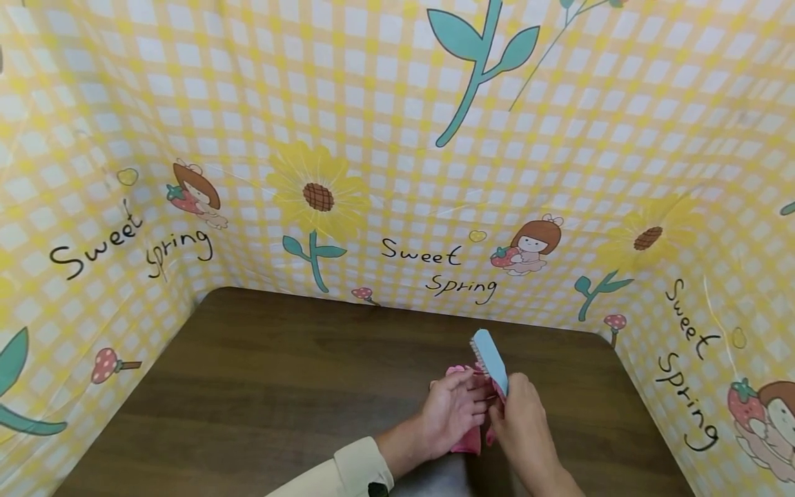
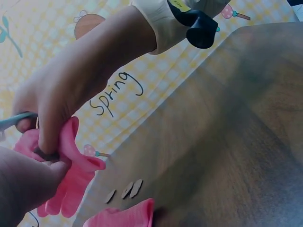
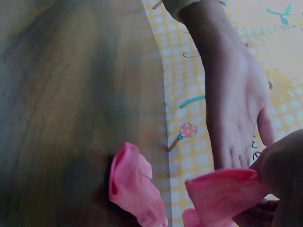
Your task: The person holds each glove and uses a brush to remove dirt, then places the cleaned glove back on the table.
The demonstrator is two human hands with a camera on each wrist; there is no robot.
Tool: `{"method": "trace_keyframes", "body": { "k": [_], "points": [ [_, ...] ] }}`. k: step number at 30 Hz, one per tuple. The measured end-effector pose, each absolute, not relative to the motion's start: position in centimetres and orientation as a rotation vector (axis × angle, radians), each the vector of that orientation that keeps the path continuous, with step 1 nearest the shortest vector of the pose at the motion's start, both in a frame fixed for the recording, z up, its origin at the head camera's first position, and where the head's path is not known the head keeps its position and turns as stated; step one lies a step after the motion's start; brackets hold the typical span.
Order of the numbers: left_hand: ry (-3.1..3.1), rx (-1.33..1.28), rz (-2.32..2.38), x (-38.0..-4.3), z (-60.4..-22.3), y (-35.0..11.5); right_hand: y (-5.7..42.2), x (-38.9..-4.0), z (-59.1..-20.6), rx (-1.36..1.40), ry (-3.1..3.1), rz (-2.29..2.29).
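My right hand [image 1: 524,421] grips a light blue brush [image 1: 491,359] with pale bristles, its head pointing up and away. A pink knit glove [image 2: 78,163] hangs from the same hand, cuff uppermost, in the left wrist view. Close beside it, my left hand [image 1: 453,411] is turned palm up with fingers extended toward the glove and brush. In the right wrist view those left-hand fingers pass behind the glove's cuff, so their tips are hidden. A second pink glove [image 3: 135,187] lies on the table below the hands.
Several thin brown flat pieces [image 2: 131,189] lie on the dark wooden table [image 1: 279,373], near the second glove. A yellow checked cloth [image 1: 397,172] with printed flowers stands around the table's back and sides.
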State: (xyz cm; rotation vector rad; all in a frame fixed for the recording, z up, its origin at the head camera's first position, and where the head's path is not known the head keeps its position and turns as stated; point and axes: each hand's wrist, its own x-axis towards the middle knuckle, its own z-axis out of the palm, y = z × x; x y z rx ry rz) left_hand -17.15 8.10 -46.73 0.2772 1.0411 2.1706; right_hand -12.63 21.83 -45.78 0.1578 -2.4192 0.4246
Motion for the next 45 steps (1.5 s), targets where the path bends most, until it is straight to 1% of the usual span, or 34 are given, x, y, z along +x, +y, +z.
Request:
{"method": "trace_keyframes", "body": {
  "k": [4,6,8,11,15,20,29,36,45],
  "points": [
    [1.14,0.219,2.196,-17.5,-46.4,8.0,22.9,-12.5,-44.8,0.143,-2.431,0.495],
    [1.24,0.136,2.206,-17.6,-46.1,7.9,23.3,-12.4,-44.2,0.122,-2.405,0.567],
    [1.317,0.03,2.195,-17.6,-45.9,7.9,23.5,-12.3,-43.5,0.081,-2.37,0.676],
    [1.314,-0.049,2.143,-17.6,-45.7,8.0,23.5,-12.1,-42.8,-0.015,-2.309,0.886],
    [1.134,0.041,2.134,-17.8,-45.6,8.2,23.4,-12.0,-42.3,-0.133,-2.288,1.121],
    [1.022,0.144,2.234,-18.1,-45.3,8.2,23.4,-12.2,-42.2,-0.232,-2.342,1.203],
    [0.981,0.119,2.304,-18.0,-45.2,8.4,23.4,-12.6,-42.5,-0.318,-2.382,1.42],
    [0.965,0.108,2.293,-17.8,-45.2,8.3,23.4,-12.7,-42.6,-0.343,-2.404,1.478],
    [0.917,0.14,2.277,-17.9,-45.9,8.3,24.3,-12.8,-42.5,-0.435,-2.566,1.338]
  ]
}}
